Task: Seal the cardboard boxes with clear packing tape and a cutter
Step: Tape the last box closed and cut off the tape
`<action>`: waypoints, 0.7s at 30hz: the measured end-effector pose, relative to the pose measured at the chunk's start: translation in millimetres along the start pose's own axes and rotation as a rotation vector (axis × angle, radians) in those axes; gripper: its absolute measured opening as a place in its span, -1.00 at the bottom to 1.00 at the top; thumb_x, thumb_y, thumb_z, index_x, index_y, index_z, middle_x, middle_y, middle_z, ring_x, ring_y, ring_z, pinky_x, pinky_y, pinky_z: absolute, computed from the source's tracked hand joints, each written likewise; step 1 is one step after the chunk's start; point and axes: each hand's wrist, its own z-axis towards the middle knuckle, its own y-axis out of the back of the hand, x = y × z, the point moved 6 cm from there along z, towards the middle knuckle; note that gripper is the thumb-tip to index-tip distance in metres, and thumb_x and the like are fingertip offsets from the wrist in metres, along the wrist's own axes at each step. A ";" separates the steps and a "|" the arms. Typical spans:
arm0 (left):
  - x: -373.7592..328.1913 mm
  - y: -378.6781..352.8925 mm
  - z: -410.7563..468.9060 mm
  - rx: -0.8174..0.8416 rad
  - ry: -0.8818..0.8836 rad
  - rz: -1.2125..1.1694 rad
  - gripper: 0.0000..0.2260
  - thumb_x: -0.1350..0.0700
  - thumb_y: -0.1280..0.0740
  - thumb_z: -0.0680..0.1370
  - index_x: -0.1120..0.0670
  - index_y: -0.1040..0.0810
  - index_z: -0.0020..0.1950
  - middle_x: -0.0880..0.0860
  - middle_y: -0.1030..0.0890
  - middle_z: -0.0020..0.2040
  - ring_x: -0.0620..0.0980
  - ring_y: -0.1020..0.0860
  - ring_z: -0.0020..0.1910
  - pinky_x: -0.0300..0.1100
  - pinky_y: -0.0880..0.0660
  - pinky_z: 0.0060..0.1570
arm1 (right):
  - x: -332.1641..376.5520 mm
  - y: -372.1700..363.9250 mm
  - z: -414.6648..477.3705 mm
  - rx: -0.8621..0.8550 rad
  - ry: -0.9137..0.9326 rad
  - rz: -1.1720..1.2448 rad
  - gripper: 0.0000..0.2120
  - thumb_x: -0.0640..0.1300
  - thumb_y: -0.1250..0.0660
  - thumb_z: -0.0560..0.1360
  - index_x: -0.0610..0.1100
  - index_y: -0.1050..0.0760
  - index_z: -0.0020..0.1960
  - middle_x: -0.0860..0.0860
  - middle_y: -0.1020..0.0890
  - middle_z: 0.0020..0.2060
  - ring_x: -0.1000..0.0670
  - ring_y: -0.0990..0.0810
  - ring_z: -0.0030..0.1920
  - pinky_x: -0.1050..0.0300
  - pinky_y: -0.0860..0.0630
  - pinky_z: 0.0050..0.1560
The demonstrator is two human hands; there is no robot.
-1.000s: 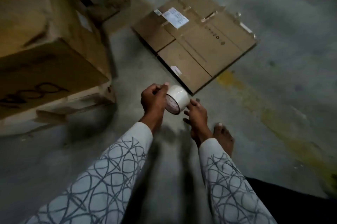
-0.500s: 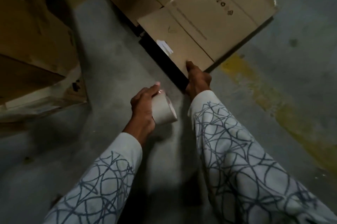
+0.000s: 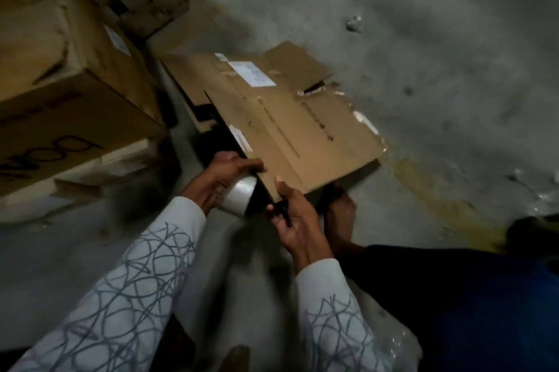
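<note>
- The box (image 3: pixel 287 129), a flattened cardboard one, lies straight ahead of both hands. Its near corner is held between them, and the rest reaches away over the floor (image 3: pixel 423 23).
- Its long dark edge runs from that corner away and to the left. A white label (image 3: pixel 251 73) is seen near the far end.
- The right hand (image 3: pixel 293 214) pinches the near corner, with the thumb laid on top and the fingers curled beneath.
- The left hand (image 3: pixel 223 172) is curled round the tape (image 3: pixel 239 199), and the roll is pressed against the box's dark edge just left of the corner. Whether this hand also grips the cardboard cannot be told.
- The near corner is judged to be lifted off the floor, since shadow shows under the right-hand edge.
- Both hands are equally near. The right one carries the box, so any raising or opening is judged to turn on it, while the left is kept busy with the roll.
- A large carton (image 3: pixel 60 69) stands on the floor close to the left of the box, with smaller ones behind it. Swinging the box leftward would likely be blocked there.
- A bare foot (image 3: pixel 341 214) rests on the floor just under the box's near right edge and could be caught if the box is dropped.
- A yellow stripe (image 3: pixel 438 190) crosses the floor to the right.
- No cutter is seen.
</note>
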 end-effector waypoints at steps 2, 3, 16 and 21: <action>3.3 6.3 -40.4 -0.068 -0.050 0.138 -0.77 0.23 -0.59 0.27 0.23 -0.65 -0.14 0.23 -0.68 -0.09 0.17 -0.66 -0.07 0.06 -0.60 0.10 | -20.2 16.6 -28.5 0.101 -0.086 -0.161 -0.82 -0.05 -0.45 0.51 -0.13 -0.55 0.00 -0.06 -0.62 -0.26 0.05 -0.49 -0.36 0.28 -0.44 -0.53; 4.2 13.3 -61.6 -0.102 -0.071 0.207 -0.75 0.21 -0.60 0.25 0.21 -0.62 -0.17 0.19 -0.67 -0.14 0.14 -0.64 -0.11 0.01 -0.61 0.02 | -28.5 24.9 -45.0 0.145 -0.103 -0.356 -0.73 0.09 -0.44 0.51 -0.12 -0.56 -0.02 -0.05 -0.63 -0.31 0.08 -0.45 -0.43 0.28 -0.41 -0.54; 89.2 -11.8 -315.6 -0.305 -0.509 0.899 -0.66 -0.24 -0.37 0.35 -0.08 -0.60 0.01 -0.03 -0.64 -0.10 0.05 -0.59 -0.06 0.04 -0.51 0.11 | -45.4 101.2 -204.0 -0.111 0.798 -1.213 -0.25 0.57 -0.17 0.38 -0.06 -0.67 0.05 -0.07 -0.71 -0.07 -0.15 -0.67 0.00 -0.08 -0.60 0.07; 116.9 -16.9 -350.5 -0.282 -0.564 0.721 -0.79 -0.12 -0.44 0.38 -0.03 -0.60 -0.12 -0.06 -0.63 -0.20 0.01 -0.60 -0.15 0.04 -0.56 0.03 | -62.9 99.9 -230.6 -0.149 0.961 -1.259 -0.40 0.43 -0.24 0.47 -0.05 -0.71 0.08 -0.09 -0.73 -0.06 -0.13 -0.66 0.01 0.11 -0.51 -0.01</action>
